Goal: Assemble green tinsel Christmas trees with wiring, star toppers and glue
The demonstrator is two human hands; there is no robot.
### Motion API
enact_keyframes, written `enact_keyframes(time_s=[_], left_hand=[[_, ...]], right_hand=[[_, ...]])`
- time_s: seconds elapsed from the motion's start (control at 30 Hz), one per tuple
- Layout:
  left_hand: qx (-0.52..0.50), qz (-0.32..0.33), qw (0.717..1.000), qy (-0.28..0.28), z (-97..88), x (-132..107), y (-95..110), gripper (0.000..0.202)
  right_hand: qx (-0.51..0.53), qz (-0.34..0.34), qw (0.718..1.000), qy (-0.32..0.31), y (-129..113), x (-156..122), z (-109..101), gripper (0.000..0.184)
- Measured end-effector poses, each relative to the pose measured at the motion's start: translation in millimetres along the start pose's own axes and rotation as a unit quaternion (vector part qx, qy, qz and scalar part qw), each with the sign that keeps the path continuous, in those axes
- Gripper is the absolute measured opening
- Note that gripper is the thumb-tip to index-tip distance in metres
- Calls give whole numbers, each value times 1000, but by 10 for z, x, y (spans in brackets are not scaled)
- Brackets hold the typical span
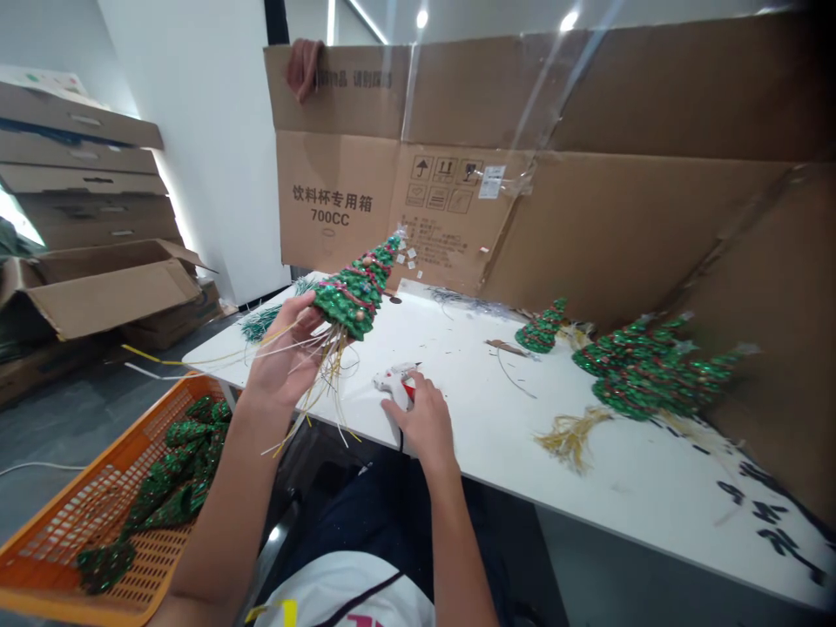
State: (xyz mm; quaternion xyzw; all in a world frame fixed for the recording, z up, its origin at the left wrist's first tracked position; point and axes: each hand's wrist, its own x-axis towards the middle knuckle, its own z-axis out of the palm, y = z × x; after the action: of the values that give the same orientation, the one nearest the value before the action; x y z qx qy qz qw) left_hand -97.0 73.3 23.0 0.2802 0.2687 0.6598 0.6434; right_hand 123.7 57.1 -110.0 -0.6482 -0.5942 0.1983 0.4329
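A small green sequin tree (356,292) is gripped near its base by the left hand (286,353), held up over the near end of the worktop (470,409), its long axis tilted, tip pointing up and right, away from the hand. Gold and white wires (326,374) hang from the base. The right hand (421,422) is closed over a white glue gun (388,379) on the worktop, just below and right of the tree. Larger sequin trees (653,374) lie to the right; an orange basket (147,427) of green cones (173,470) sits left, below the worktop.
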Motion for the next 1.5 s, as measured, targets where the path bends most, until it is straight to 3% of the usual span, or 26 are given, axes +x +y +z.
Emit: enact_keyframes(time_s=[0.17, 0.3, 0.4, 0.47, 0.6, 0.73, 0.83, 0.93, 1.13, 1.37, 1.5], left_hand=[[-10, 66, 997, 37, -68, 15, 149, 23], [-12, 128, 991, 35, -119, 35, 212, 24], [5, 163, 986, 44, -158, 82, 199, 24], [19, 181, 981, 64, -164, 124, 152, 25], [55, 217, 970, 97, -98, 204, -40, 27], [133, 260, 954, 74, 3, 219, -274, 28], [211, 294, 932, 33, 36, 171, -370, 28], [281, 330, 901, -31, 26, 122, -379, 30], [357, 361, 851, -132, -21, 122, -336, 36], [472, 405, 763, -180, 29, -26, -251, 35], [505, 428, 728, -180, 41, -88, -235, 33]], right_hand=[[-3, 21, 1000, 16, 17, 5, -24, 38], [71, 46, 991, 100, 55, 54, -67, 50], [179, 73, 966, 172, 63, 103, -97, 64], [272, 86, 939, 190, 36, 128, -121, 59], [447, 91, 878, 146, -118, 110, -201, 35], [554, 66, 828, 58, -357, -23, -292, 26], [588, 40, 808, 13, -502, -145, -333, 25], [595, 9, 804, -7, -562, -223, -359, 23], [557, -71, 827, -26, -518, -245, -404, 19], [524, -111, 843, -49, -498, -259, -506, 20], [508, -127, 849, -73, -437, -248, -578, 21]])
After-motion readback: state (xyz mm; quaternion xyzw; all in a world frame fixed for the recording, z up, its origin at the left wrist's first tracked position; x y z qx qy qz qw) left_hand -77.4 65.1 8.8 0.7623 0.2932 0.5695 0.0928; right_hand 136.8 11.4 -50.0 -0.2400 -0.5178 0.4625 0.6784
